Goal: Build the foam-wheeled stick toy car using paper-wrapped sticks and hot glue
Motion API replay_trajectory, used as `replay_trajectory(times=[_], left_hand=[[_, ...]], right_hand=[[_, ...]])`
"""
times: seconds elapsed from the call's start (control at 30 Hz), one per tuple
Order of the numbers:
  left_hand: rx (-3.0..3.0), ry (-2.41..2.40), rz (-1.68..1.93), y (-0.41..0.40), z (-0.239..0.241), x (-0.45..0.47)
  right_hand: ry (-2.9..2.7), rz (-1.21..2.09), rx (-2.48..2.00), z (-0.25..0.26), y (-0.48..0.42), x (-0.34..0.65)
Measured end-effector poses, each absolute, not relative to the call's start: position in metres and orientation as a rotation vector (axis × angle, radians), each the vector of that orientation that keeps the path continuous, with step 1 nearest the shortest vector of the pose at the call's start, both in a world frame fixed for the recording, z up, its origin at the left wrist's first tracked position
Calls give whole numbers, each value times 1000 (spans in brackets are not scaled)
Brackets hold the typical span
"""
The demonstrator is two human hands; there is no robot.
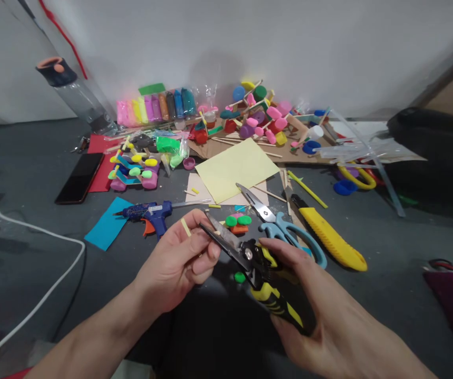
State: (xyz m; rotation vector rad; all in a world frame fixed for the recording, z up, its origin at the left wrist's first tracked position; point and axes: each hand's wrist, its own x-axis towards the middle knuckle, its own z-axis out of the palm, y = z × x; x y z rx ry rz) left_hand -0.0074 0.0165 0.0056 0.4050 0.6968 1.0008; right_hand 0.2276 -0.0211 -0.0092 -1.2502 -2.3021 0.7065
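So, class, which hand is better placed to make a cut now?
Likely the right hand: it grips open metal cutters with black-and-yellow handles, while the left hand pinches a thin pale-yellow stick beside them.

On desk (400, 295) I see phone (79, 178) left of glue gun (157, 212), bottle (82, 100) behind it to left, scissors (266, 212) right of it, utility knife (332, 238) farther right. Snips (248, 253) nearer my camera, right of it.

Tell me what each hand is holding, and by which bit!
The right hand holds yellow-and-black cutters by the handles. The left hand pinches a pale strip; its gripped part is hidden.
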Motion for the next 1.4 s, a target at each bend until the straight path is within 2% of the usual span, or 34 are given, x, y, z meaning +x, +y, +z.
replay_trajectory(times=[0.57, 0.7, 1.1, 1.4], left_hand=[[583, 806, 935, 12, -1, -3], [587, 803, 885, 13, 0, -2], [603, 717, 749, 10, -2, -8], [553, 751, 744, 12, 3, -4]], right_hand=[[-2324, 91, -1334, -19, -28, 205], [-2306, 153, -1392, -20, -30, 206], [-2312, 626, -1310, -10, -27, 218], [-2362, 569, -1277, -5, -25, 218]])
